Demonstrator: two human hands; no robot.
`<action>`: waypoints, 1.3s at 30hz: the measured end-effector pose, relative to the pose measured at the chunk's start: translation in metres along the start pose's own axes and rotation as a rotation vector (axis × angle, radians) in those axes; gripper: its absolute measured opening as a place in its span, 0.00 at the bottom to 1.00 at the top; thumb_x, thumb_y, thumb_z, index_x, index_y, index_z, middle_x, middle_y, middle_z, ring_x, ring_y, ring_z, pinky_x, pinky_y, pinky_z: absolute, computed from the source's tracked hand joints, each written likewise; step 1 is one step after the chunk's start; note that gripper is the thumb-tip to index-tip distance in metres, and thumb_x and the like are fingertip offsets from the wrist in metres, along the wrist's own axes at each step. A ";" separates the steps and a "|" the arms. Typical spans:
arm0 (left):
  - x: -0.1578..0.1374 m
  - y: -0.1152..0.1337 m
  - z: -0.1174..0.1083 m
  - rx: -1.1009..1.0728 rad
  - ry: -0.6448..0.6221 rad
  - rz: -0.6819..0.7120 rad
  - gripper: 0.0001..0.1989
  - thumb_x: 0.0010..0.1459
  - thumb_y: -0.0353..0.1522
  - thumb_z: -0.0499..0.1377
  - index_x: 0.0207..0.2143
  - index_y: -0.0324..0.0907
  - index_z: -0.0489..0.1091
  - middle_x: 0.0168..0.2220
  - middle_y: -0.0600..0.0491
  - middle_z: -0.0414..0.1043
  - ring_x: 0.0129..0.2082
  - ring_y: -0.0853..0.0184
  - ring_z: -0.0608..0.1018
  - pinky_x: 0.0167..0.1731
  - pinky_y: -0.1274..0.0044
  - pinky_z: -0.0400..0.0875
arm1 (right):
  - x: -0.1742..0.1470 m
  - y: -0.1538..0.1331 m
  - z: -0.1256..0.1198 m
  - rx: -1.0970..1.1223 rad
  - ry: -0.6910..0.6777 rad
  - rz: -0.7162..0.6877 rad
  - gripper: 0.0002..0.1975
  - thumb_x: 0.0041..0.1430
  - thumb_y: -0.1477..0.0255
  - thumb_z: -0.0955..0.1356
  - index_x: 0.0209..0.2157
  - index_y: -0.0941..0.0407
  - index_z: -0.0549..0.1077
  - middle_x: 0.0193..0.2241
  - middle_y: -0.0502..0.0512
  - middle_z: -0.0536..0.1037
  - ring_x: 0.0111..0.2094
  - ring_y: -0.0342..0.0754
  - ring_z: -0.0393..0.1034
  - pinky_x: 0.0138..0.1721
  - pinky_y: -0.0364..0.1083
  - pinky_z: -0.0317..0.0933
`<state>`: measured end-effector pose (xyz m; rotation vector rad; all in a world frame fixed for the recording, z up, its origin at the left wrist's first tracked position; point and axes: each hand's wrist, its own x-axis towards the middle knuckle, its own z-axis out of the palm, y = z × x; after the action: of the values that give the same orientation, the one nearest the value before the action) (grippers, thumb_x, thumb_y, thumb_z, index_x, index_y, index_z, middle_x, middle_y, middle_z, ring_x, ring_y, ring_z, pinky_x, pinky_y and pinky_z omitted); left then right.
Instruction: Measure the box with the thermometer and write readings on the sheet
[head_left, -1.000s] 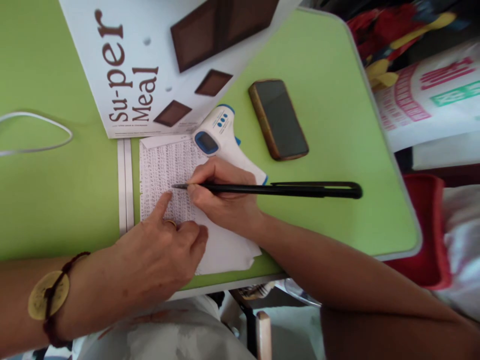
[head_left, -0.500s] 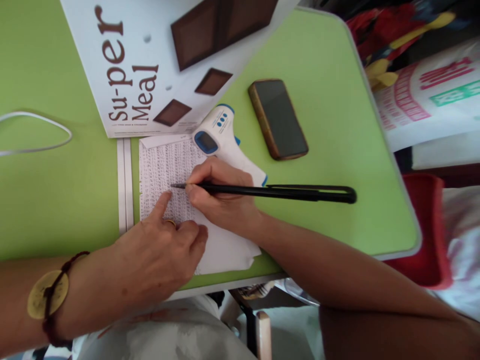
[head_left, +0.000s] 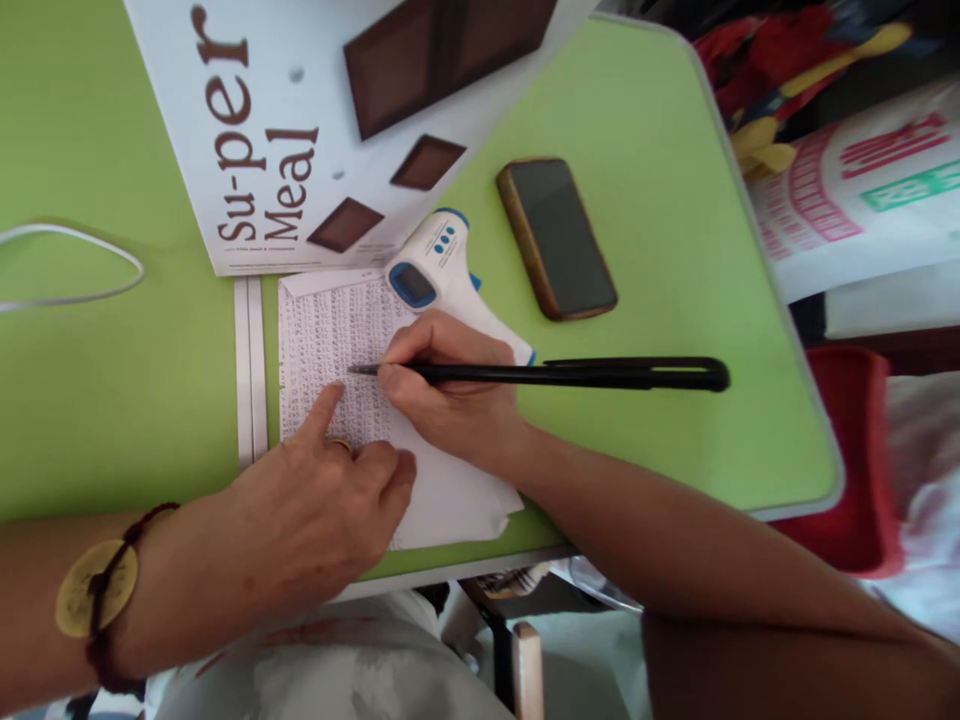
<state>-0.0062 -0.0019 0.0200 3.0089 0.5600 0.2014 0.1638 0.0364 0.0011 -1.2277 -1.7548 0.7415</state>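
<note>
My right hand [head_left: 454, 390] pinches a black pen [head_left: 585, 374] near its point, and the tip meets a sheet of paper [head_left: 442, 500] covered with rows of small handwriting. The pen's clip end points to the right. My left hand [head_left: 322, 500] rests on the lower left of the sheet, index finger stretched out just below the pen tip, the other fingers partly bent. A ring is on one finger. Close above my right hand lies a white and blue infrared thermometer [head_left: 442, 265], partly over the paper; my right hand hides part of its handle.
A white box [head_left: 259, 100] printed "Su-per Meal" stands behind the paper. A phone in a brown case [head_left: 562, 240] lies right of the thermometer. A white cable [head_left: 82, 235] curves at left on the green table [head_left: 675, 200]. Past its right edge are a red container [head_left: 855, 470] and a printed bag [head_left: 870, 190].
My right hand and the pen have shifted slightly right, and the pen's clip end has risen a little. My left hand and the paper stay in place.
</note>
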 end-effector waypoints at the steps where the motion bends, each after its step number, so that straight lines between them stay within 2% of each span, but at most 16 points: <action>1: 0.000 0.000 0.000 -0.002 0.005 0.000 0.15 0.59 0.30 0.57 0.48 0.33 0.72 0.30 0.51 0.69 0.27 0.63 0.72 0.53 0.50 0.66 | 0.000 0.000 0.000 0.002 -0.001 -0.007 0.07 0.48 0.78 0.65 0.21 0.54 0.64 0.17 0.44 0.67 0.18 0.37 0.58 0.18 0.40 0.53; 9: 0.002 -0.001 -0.002 0.010 0.000 0.005 0.14 0.59 0.31 0.57 0.47 0.34 0.73 0.30 0.52 0.69 0.26 0.64 0.72 0.52 0.51 0.66 | -0.001 0.002 0.002 0.010 -0.009 -0.023 0.07 0.49 0.78 0.65 0.21 0.55 0.64 0.18 0.44 0.67 0.19 0.37 0.58 0.20 0.40 0.55; 20: 0.000 0.000 -0.001 0.012 -0.023 -0.005 0.15 0.59 0.31 0.58 0.48 0.34 0.71 0.30 0.52 0.70 0.25 0.64 0.73 0.54 0.52 0.64 | -0.002 0.000 0.000 -0.005 -0.027 0.008 0.08 0.47 0.79 0.65 0.20 0.55 0.63 0.17 0.44 0.66 0.19 0.38 0.57 0.20 0.40 0.52; 25: -0.001 0.002 -0.002 0.049 -0.047 -0.016 0.17 0.61 0.34 0.57 0.50 0.35 0.71 0.31 0.52 0.71 0.25 0.65 0.73 0.56 0.53 0.63 | -0.002 0.003 0.001 0.060 0.011 0.002 0.08 0.48 0.79 0.65 0.22 0.54 0.64 0.19 0.45 0.67 0.19 0.38 0.58 0.20 0.41 0.53; 36: -0.002 0.007 0.002 0.104 -0.040 -0.039 0.21 0.61 0.37 0.56 0.54 0.35 0.70 0.31 0.52 0.71 0.23 0.66 0.72 0.57 0.53 0.61 | -0.003 0.002 0.001 0.065 -0.072 -0.003 0.06 0.49 0.77 0.65 0.22 0.55 0.65 0.19 0.45 0.68 0.20 0.38 0.60 0.21 0.41 0.56; 39: -0.002 0.007 0.002 0.100 -0.042 -0.031 0.20 0.61 0.36 0.57 0.53 0.36 0.71 0.30 0.52 0.71 0.23 0.65 0.72 0.57 0.54 0.62 | -0.003 0.001 0.000 0.026 -0.101 0.005 0.05 0.49 0.77 0.65 0.22 0.55 0.66 0.19 0.45 0.69 0.21 0.39 0.61 0.22 0.41 0.56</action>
<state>-0.0053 -0.0087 0.0189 3.0903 0.6306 0.1116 0.1642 0.0340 -0.0002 -1.1952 -1.8188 0.8401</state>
